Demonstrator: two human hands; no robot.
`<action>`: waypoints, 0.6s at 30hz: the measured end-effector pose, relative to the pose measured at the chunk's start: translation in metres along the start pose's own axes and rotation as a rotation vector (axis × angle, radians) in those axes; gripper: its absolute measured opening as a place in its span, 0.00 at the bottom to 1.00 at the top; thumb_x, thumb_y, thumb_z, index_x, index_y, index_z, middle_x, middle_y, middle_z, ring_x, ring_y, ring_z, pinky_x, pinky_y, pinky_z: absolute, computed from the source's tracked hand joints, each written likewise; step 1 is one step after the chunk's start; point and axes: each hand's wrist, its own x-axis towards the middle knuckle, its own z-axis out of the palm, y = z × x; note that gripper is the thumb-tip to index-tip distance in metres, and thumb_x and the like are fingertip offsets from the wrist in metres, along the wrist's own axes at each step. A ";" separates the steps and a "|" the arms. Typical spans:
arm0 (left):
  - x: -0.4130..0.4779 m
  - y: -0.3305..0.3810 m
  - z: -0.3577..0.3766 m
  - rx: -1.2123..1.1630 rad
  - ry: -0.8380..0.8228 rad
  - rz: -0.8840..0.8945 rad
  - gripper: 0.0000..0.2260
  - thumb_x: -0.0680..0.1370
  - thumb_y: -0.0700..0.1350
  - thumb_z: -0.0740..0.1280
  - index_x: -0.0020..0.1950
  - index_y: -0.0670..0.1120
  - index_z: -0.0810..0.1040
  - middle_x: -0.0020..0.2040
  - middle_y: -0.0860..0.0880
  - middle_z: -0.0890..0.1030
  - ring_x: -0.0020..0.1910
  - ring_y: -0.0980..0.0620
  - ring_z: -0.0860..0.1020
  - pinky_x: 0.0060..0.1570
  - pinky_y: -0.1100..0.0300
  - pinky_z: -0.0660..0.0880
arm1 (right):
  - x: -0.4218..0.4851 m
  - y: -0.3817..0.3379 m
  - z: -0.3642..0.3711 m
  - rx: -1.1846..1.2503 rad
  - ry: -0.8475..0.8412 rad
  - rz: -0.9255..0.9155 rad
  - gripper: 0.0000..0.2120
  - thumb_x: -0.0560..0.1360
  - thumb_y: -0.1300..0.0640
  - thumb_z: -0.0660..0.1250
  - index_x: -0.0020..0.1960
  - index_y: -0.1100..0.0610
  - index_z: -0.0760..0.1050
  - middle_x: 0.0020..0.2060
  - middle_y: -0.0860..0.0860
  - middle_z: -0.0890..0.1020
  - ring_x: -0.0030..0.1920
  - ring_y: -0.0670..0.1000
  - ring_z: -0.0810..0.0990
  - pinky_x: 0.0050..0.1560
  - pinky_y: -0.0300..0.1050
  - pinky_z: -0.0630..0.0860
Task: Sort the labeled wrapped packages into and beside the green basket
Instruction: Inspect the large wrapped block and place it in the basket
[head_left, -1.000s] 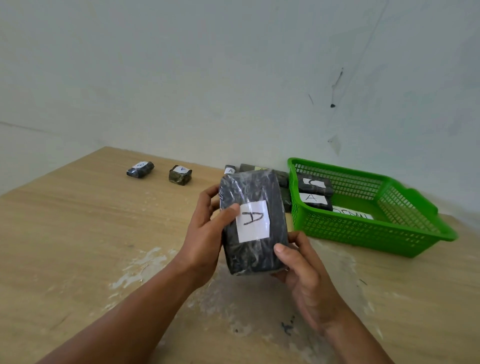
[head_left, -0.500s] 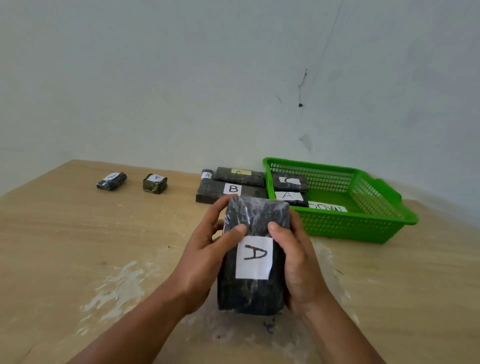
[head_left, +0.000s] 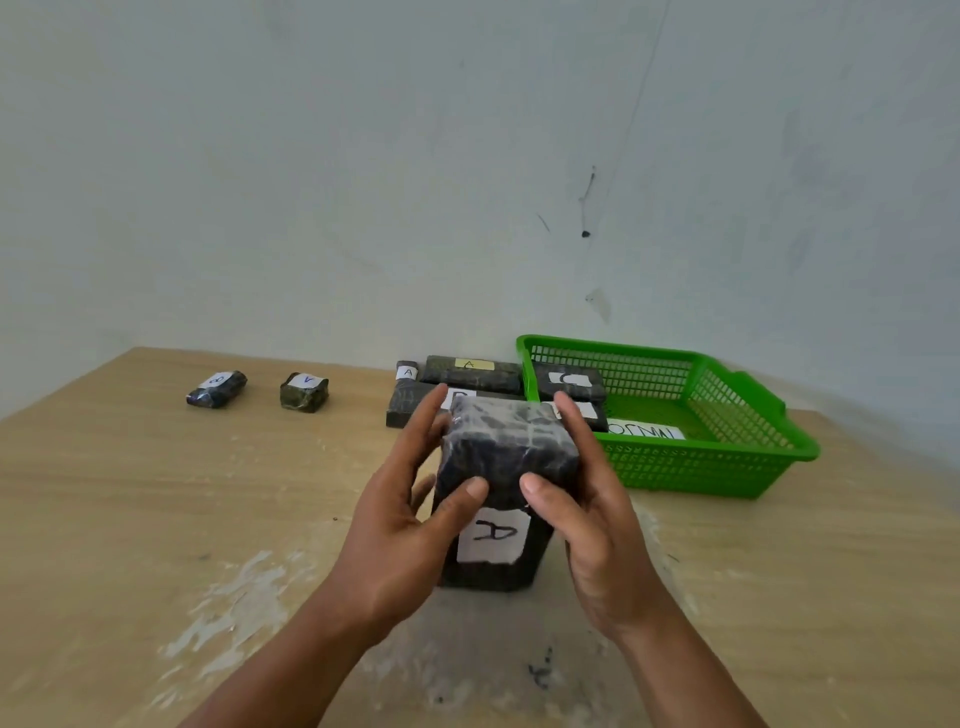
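A black wrapped package (head_left: 506, 457) with a white label reading A is held over the table in front of me. My left hand (head_left: 402, 519) grips its left side with the thumb on the front face. My right hand (head_left: 597, 499) grips its right side, thumb also on the front. The green basket (head_left: 727, 457) sits behind to the right and holds two dark labeled packages (head_left: 569, 382) and a white paper slip (head_left: 644, 431). Several dark labeled packages (head_left: 470, 371) lie just left of the basket, partly hidden by my hands.
Two small wrapped packages, one labeled B (head_left: 216, 389) and one labeled A (head_left: 304, 392), lie at the far left of the wooden table (head_left: 130, 493). A pale wall rises right behind the table. White scuffed patches mark the tabletop near me.
The package has tilted so its top end leans toward the basket and its label faces me lower down. Both hands have slid up along its sides. The view has shifted slightly.
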 end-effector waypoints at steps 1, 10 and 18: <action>0.001 -0.002 -0.002 0.035 0.000 -0.001 0.34 0.78 0.45 0.73 0.76 0.70 0.64 0.73 0.63 0.74 0.74 0.57 0.73 0.72 0.44 0.72 | 0.001 0.001 -0.002 -0.022 -0.032 0.004 0.37 0.75 0.62 0.68 0.82 0.47 0.61 0.70 0.48 0.81 0.71 0.50 0.78 0.68 0.43 0.76; -0.002 -0.003 0.000 0.170 -0.111 0.014 0.39 0.80 0.34 0.68 0.78 0.68 0.56 0.68 0.74 0.73 0.69 0.67 0.73 0.67 0.62 0.75 | 0.001 0.007 -0.005 0.110 -0.036 -0.005 0.30 0.76 0.65 0.62 0.78 0.53 0.66 0.74 0.54 0.76 0.74 0.59 0.74 0.73 0.58 0.71; -0.002 -0.008 -0.003 0.027 -0.045 0.075 0.26 0.80 0.46 0.65 0.76 0.54 0.61 0.68 0.56 0.76 0.69 0.52 0.77 0.65 0.53 0.78 | -0.002 0.005 0.009 0.029 -0.058 -0.051 0.29 0.79 0.66 0.62 0.78 0.53 0.64 0.72 0.50 0.77 0.73 0.56 0.76 0.70 0.49 0.76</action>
